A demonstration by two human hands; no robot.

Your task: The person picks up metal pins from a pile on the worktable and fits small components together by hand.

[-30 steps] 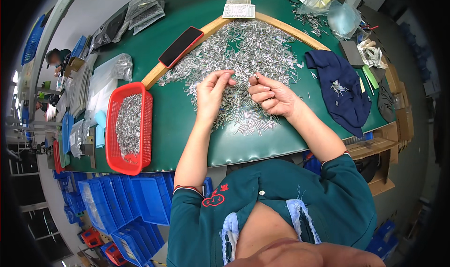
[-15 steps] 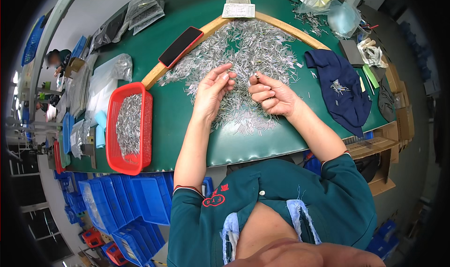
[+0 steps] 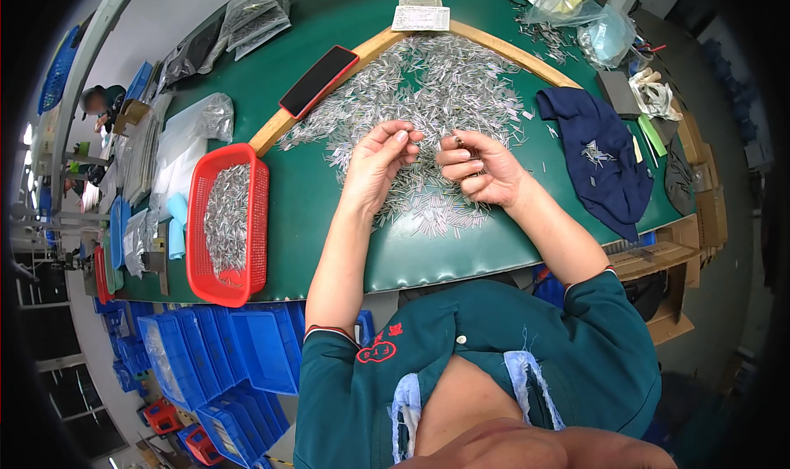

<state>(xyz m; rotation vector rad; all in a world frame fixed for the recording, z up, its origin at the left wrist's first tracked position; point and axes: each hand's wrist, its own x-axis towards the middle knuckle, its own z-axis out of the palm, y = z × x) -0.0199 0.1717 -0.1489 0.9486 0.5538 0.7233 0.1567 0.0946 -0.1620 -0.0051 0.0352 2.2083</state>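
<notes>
bare green mat [image 3: 313, 189] between red basket [image 3: 257, 222] and pin heap [image 3: 436, 99]; wooden frame [image 3: 271, 127] behind.

Both hands [image 3: 428, 164] pinch small metal pins [image 3: 428, 82] over the green table [image 3: 329, 222].

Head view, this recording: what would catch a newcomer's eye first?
A big heap of small silvery metal pins spreads over the green table, fenced at the far side by a bent wooden frame. Over its near edge the left hand and right hand each pinch something small at the fingertips. To the left stands a red basket holding more pins, and to the right lies a dark blue cloth.
</notes>
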